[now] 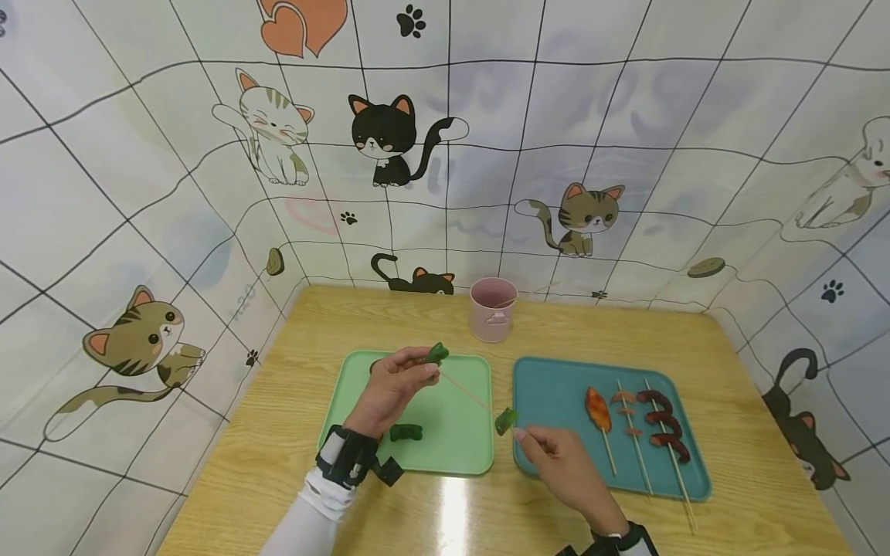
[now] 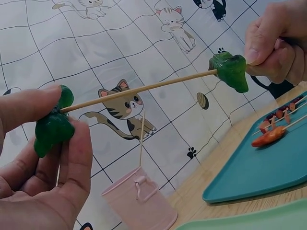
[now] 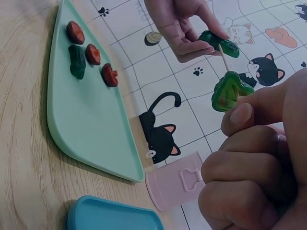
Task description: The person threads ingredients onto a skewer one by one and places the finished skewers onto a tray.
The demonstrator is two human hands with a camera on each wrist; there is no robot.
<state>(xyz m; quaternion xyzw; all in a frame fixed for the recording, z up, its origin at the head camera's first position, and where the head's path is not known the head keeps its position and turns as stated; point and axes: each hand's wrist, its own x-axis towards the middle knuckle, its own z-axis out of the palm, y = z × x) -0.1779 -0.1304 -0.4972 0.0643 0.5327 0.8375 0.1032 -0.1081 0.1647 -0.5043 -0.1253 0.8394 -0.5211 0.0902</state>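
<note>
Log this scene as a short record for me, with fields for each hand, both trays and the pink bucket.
Left hand: pinches a green piece at the far end of a wooden stick
Right hand: grips that stick just behind a second green piece threaded on it
Green tray: three red pieces, one loose green piece
Blue tray: three loaded skewers
Pink bucket: behind the trays, at least one thin stick inside

No readable lettering, brand or number shows; faint bluish marks at the left of the cat-print wall covering are too blurred to decipher.
</note>
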